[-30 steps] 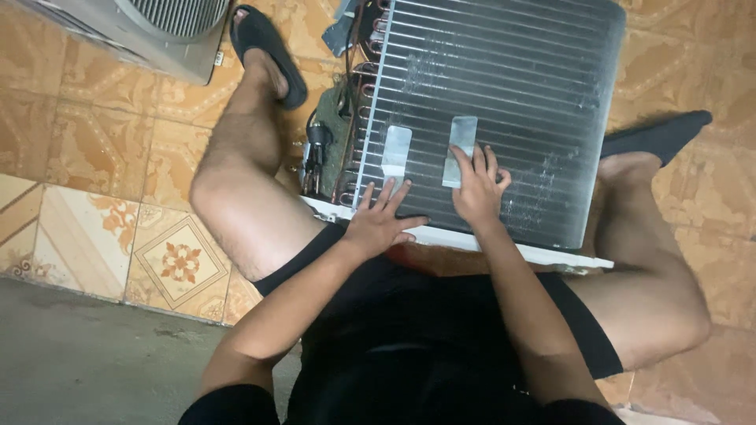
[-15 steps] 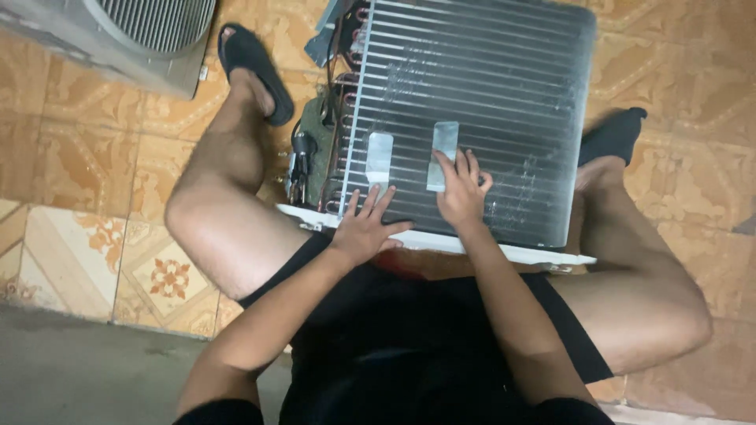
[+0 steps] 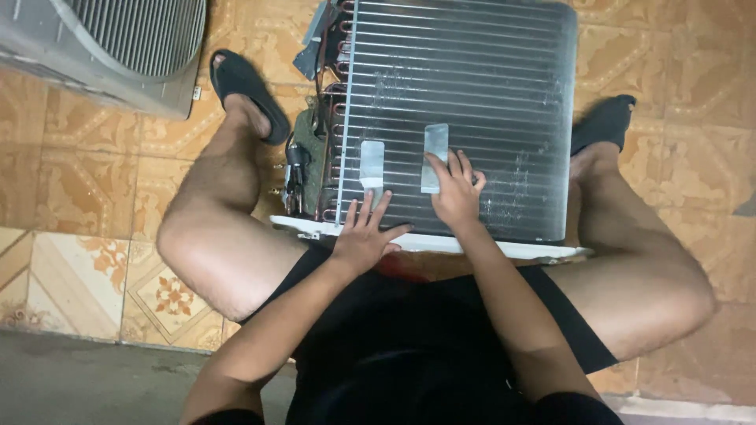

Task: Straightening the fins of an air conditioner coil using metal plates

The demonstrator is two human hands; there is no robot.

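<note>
Condenser coil, finned and silvery, lies flat on the tiled floor between the seated person's legs; left hand rests spread at its near edge below one grey strip; right hand presses flat fingertips on the other strip.
</note>
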